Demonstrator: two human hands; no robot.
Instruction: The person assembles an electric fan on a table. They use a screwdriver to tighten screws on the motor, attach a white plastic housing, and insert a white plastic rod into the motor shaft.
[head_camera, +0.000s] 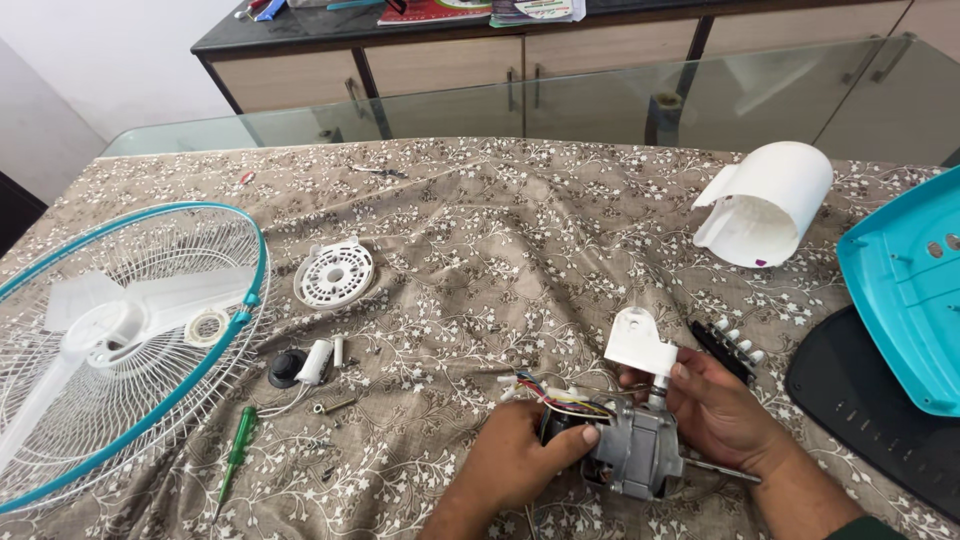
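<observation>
The tabletop (560, 200), draped in a brown floral cloth, leaves a broad open stretch across its middle and far side; the crowding sits at the edges. On the left lies a white fan guard with a teal rim (120, 350), fan blade inside it, running off the near-left edge. On the right a teal plastic cover (905, 290) rests over a black base plate (880, 420), both cut by the frame. A curved white motor housing (765, 200) lies at the far right, and a black switch block with white buttons (730, 345) sits just beside the right hand.

Near the guard are a round white vented cap (335, 275), a black knob (286, 368) and a green screwdriver (237, 455).

The grey fan motor (635, 455) is at the near edge, centre-right — metal body, coloured wires at its top, a white plastic bracket (640, 345) above. The left hand (515, 460) has its fingers wrapped around the motor's left side, thumb across it; the right hand (720, 410) clasps its right side, fingers curled at the bracket's stem.
</observation>
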